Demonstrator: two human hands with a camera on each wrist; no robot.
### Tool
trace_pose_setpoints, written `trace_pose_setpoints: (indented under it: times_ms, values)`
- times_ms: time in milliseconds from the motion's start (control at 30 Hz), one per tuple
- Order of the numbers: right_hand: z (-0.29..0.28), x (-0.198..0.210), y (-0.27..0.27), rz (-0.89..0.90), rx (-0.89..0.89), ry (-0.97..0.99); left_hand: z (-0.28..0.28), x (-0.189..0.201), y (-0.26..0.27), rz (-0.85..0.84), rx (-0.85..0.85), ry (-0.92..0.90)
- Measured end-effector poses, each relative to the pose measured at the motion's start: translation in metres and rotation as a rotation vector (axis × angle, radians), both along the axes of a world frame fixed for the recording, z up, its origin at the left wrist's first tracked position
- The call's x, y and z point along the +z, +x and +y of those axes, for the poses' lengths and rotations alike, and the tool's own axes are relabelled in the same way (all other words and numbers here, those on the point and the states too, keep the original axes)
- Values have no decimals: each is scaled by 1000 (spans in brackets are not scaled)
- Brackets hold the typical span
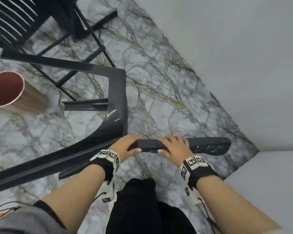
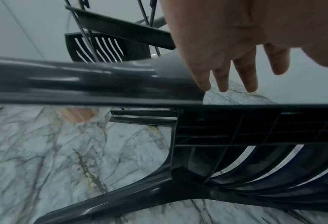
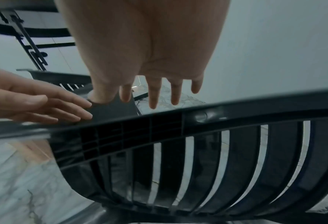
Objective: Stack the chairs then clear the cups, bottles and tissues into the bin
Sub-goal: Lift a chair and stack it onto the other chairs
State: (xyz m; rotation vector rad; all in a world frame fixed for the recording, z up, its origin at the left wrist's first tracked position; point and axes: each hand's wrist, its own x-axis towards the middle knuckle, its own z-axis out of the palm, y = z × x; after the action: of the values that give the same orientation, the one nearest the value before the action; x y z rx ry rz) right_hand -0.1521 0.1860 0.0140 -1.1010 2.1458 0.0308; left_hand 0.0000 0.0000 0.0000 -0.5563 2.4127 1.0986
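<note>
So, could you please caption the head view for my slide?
Left hand and right hand rest on the backrest of a dark chair, bin nearby.

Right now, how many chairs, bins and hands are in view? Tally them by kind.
Chairs: 2, near chair and far chair
Bins: 1, bin
Hands: 2, left hand and right hand, both on the near chair's back
Total: 5

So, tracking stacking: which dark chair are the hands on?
The nearer dark grey plastic chair; left hand and right hand rest on its backrest, the farther chair untouched.
</note>
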Motion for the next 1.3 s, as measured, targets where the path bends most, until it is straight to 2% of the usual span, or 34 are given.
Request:
trace_pose_setpoints:
  times_ms: [167,433,567,667,800,900,1000,1100,1200,1300]
  values:
    - [4,-31,-26,-6,150,-27,1,-38,-10,-3,-43,-13]
    - [1,-26,-29,30,198,-15,12,-27,-15,-14,-16,-120]
    - [-11,10,-33,63,222,-63,6,3,-16,36,117,-152]
    - [-21,50,-40,107,289,-76,2,35,-17,61,104,-164]
    - [-30,103,-49,170,346,-84,13,83,-27,157,150,-38]
    - [-34,137,-51,205,371,-72,20,108,-38,183,128,-35]
    - [-33,157,-53,204,373,-80,22,119,-41,187,132,-48]
    - [-28,172,-58,129,253,-108,32,125,-38,244,110,-142]
    - [-9,187,-76,187,158,-69,36,128,-36,237,135,-242]
    - [17,193,-88,223,167,-49,39,130,-31,195,152,-235]
